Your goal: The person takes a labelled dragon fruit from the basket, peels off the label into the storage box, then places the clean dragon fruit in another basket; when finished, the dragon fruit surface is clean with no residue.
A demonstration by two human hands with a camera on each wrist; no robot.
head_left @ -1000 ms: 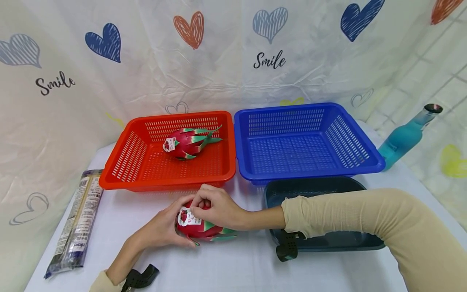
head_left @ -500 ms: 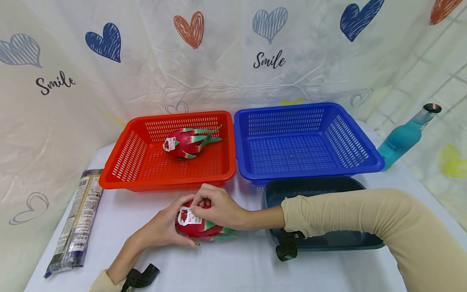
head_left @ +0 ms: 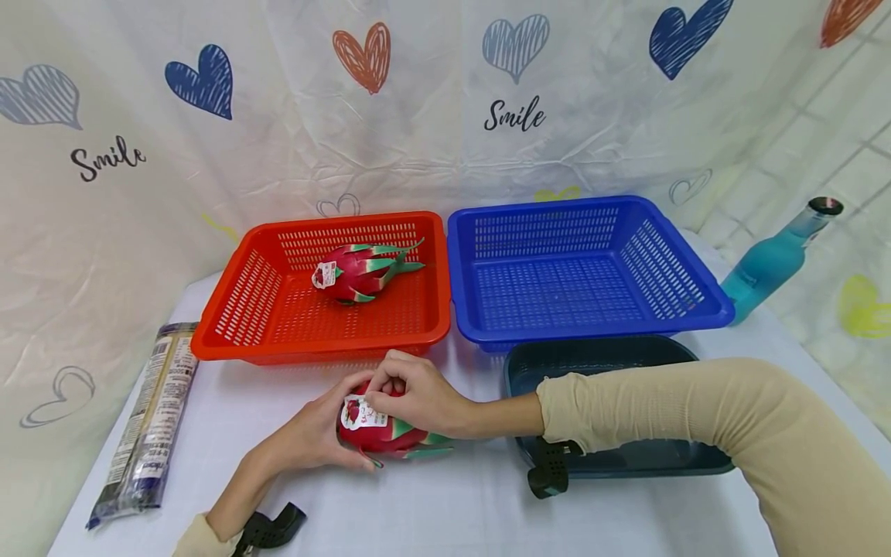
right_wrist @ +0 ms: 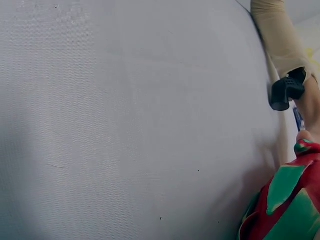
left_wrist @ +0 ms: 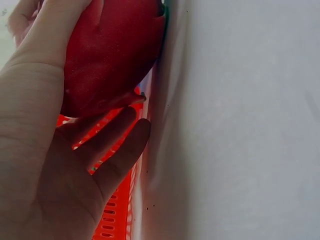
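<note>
A red dragon fruit (head_left: 381, 441) with green-tipped scales lies on its side on the white cloth, below the red basket. My left hand (head_left: 316, 427) grips its blunt end, thumb along the near side and fingers on the far side. On its upper face is a white label sticker (head_left: 362, 415). My right hand (head_left: 416, 396) comes over the fruit with curled fingers, thumb and forefinger pinching at the sticker's right edge. Red skin of the dragon fruit (left_wrist: 115, 55) fills the upper left wrist view beside the left palm. The right wrist view catches the fruit's green scales (right_wrist: 287, 190) at lower right.
Behind stands a red basket (head_left: 320, 348) holding another labelled dragon fruit (head_left: 362, 272), beside a blue basket (head_left: 592, 329). The right forearm crosses a dark tray (head_left: 626, 464). A turquoise bottle (head_left: 769, 267) stands far right; a long printed packet (head_left: 146, 425) lies left.
</note>
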